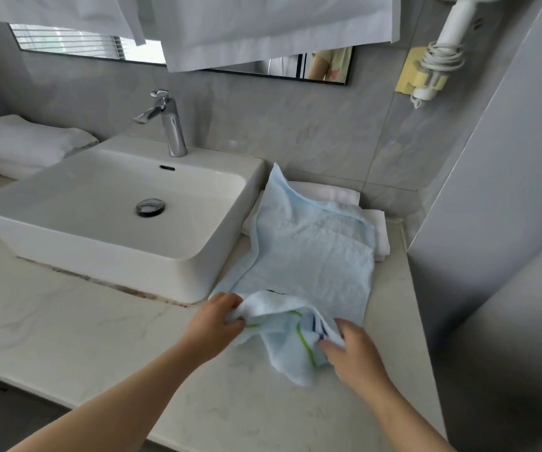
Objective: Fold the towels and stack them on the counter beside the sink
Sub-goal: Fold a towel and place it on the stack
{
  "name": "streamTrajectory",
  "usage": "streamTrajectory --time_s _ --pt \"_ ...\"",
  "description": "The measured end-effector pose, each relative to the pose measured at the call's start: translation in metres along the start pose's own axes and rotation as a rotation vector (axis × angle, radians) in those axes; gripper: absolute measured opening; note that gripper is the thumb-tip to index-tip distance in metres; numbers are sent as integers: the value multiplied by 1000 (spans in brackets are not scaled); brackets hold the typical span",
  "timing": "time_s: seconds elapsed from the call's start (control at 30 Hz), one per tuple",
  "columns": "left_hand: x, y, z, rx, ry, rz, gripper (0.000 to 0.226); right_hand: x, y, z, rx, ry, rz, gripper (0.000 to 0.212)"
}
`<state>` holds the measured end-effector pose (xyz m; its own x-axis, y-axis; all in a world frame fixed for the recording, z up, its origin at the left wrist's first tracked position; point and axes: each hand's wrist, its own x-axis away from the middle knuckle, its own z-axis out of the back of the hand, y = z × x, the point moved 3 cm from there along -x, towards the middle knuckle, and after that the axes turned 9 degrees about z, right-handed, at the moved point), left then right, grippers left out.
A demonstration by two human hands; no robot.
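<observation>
Pale blue terry, the towel (308, 252) reads to me as light, limp and slightly grippy, so I expect it to drape and bunch rather than hold a crease by itself. I would take it by the two near corners of the hem, where the green and dark stripes show. It lies on the desk (67, 321), stretching away from both hands. Its far end rests over a folded white towel (379, 230), and its far left corner leans against the sink (116, 203) wall. The left hand (217, 321) has its fingers curled round the bunched near left edge. The right hand (354, 350) pinches the striped near right edge, though cloth hides its fingertips, so the firmness of that pinch is my guess. Between the hands the hem sits rumpled and raised off the desk.
</observation>
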<state>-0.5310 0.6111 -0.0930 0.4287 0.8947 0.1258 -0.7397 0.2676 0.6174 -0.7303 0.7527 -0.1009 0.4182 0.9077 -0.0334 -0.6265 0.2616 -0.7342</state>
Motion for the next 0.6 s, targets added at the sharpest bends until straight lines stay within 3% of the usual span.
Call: streamTrajectory --time_s 0.1,0.2,0.37,0.5,0.6 --pt "-5 -6 -17 -255 -137 -2 23 5 9 -17 201 -295 -47 22" --pt "-2 -8 -24 -372 -150 4 24 7 9 -13 336 -259 -19 17" --pt "4 -4 -23 -402 -229 46 9 6 23 -2 252 -184 -140 11" --pt "9 5 -23 -459 -370 49 7 10 33 0 341 -301 -148 12" --pt "15 13 -24 -525 -496 37 18 12 34 2 320 -398 -164 10"
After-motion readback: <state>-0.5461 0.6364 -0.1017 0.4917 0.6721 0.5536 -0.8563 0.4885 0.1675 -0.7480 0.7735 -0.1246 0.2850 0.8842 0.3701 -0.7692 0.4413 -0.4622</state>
